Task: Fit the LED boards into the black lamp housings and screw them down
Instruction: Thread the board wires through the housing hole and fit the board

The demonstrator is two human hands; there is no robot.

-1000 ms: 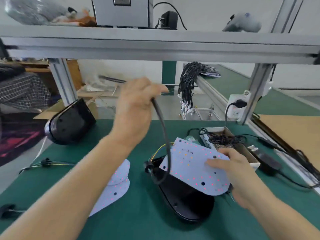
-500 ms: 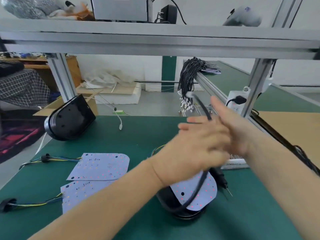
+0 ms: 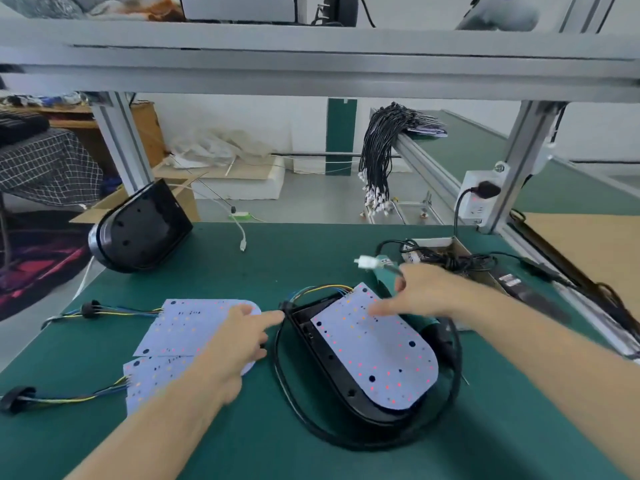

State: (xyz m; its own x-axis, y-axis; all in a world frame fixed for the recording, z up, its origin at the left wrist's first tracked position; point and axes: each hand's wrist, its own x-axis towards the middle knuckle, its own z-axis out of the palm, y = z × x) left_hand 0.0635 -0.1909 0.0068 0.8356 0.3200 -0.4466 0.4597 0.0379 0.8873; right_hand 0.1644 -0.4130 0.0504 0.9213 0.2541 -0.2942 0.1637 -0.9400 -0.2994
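A white LED board (image 3: 377, 344) lies tilted on top of a black lamp housing (image 3: 329, 362) at the middle of the green table. A black cable (image 3: 346, 441) loops around the housing. Its white connector (image 3: 365, 262) sticks up out of my right hand (image 3: 426, 292), which is blurred and pinches the cable just above the board's far edge. My left hand (image 3: 239, 337) rests over two spare LED boards (image 3: 187, 327), with its index finger stretched to the grommet (image 3: 284, 308) at the housing's left corner. A second housing (image 3: 138, 226) stands at the back left.
A green power screwdriver (image 3: 389, 277) lies behind the housing, partly under my right hand. A cardboard box of cables (image 3: 446, 254) and a wall socket (image 3: 478, 199) are at the back right. A bundle of black leads (image 3: 377, 161) hangs from the rail. Frame posts stand on both sides.
My left hand let go of the black cable and dropped to the spare boards. My right hand took the cable's end. The cable came down from the air and now loops around the housing.
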